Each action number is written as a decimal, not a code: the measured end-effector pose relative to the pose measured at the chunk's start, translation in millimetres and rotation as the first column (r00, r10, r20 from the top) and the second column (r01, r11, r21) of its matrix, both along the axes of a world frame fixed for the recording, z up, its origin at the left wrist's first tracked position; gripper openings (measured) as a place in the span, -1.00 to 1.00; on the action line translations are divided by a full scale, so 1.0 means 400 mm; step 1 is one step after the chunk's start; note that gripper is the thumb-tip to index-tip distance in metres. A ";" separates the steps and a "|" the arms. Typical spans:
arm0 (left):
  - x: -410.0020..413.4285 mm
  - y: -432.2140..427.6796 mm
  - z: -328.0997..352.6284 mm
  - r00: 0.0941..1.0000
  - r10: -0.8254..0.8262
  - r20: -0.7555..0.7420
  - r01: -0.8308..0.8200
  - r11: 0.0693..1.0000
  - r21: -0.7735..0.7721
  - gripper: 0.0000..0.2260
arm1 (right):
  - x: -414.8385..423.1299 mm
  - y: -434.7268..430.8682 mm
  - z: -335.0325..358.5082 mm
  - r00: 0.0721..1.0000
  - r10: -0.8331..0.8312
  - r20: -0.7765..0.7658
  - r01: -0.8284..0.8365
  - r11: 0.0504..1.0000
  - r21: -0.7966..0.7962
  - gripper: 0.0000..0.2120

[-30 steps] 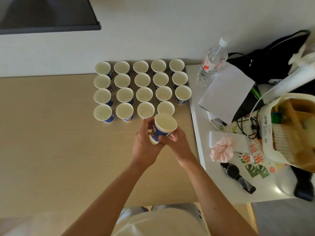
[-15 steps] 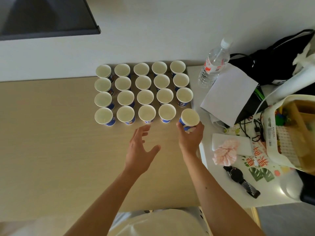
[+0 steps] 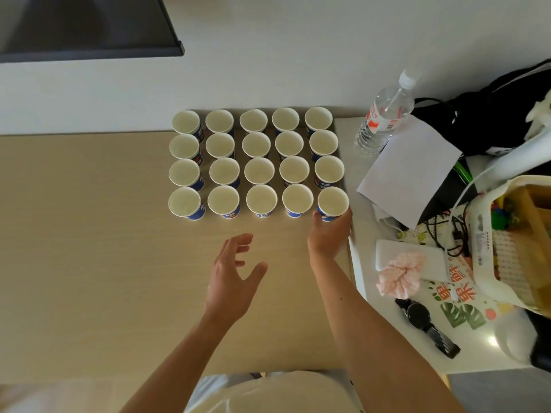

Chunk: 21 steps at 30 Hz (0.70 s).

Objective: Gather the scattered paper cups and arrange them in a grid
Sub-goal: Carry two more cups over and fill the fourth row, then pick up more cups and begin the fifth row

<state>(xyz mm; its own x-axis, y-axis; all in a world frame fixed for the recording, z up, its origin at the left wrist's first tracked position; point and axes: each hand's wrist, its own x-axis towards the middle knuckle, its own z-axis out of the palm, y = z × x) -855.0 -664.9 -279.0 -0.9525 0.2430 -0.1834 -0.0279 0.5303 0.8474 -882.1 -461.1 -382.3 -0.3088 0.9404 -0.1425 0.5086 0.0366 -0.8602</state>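
Observation:
Several blue-and-white paper cups (image 3: 258, 171) stand upright in a tight grid of rows at the back of the beige wooden table (image 3: 89, 248). My right hand (image 3: 329, 234) is wrapped around the cup (image 3: 332, 202) at the near right corner of the grid, which stands in line with the front row. My left hand (image 3: 231, 280) hovers over the table in front of the grid, fingers spread, holding nothing.
A white side table (image 3: 372, 323) adjoins on the right, holding a water bottle (image 3: 384, 114), a sheet of paper (image 3: 411, 171), a black bag (image 3: 492, 114), a pink scrunchie (image 3: 401, 277), a watch (image 3: 423, 320), cables and a basket (image 3: 521, 248). A dark screen (image 3: 86, 25) hangs on the wall.
My right hand carried the cup from in front of the grid to the near right corner and set it in the front row. My left hand let go and drew back, opening.

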 end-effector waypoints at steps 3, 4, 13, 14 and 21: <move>0.000 -0.009 0.001 1.000 0.002 0.007 -0.002 1.000 -0.002 -0.58 | -0.010 0.000 -0.004 1.000 -0.021 0.006 0.021 1.000 -0.007 -0.45; -0.001 -0.014 0.001 1.000 0.005 0.010 -0.005 1.000 -0.004 -0.58 | -0.013 0.000 -0.004 1.000 -0.025 0.006 0.025 1.000 -0.010 -0.46; 0.010 -0.044 -0.005 0.998 0.039 0.038 -0.039 0.999 0.002 -0.59 | -0.028 -0.002 0.003 0.998 -0.047 -0.032 0.048 0.998 0.038 -0.49; 0.012 -0.049 -0.007 0.998 0.043 0.039 -0.043 0.999 0.003 -0.59 | -0.028 -0.001 0.001 0.998 -0.046 -0.036 0.047 0.998 0.037 -0.50; 0.017 -0.077 -0.018 0.992 0.102 0.068 -0.105 0.993 0.043 -0.61 | 0.075 -0.051 -0.022 1.000 0.012 -0.004 -0.012 0.997 -0.070 -0.35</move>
<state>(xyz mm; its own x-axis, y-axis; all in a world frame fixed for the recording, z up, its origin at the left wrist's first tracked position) -848.3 -695.8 -286.3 -0.9593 0.1533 -0.2372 -0.1371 0.4815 0.8656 -852.0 -481.6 -390.9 -0.3206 0.9245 -0.2063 0.5050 -0.0175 -0.8629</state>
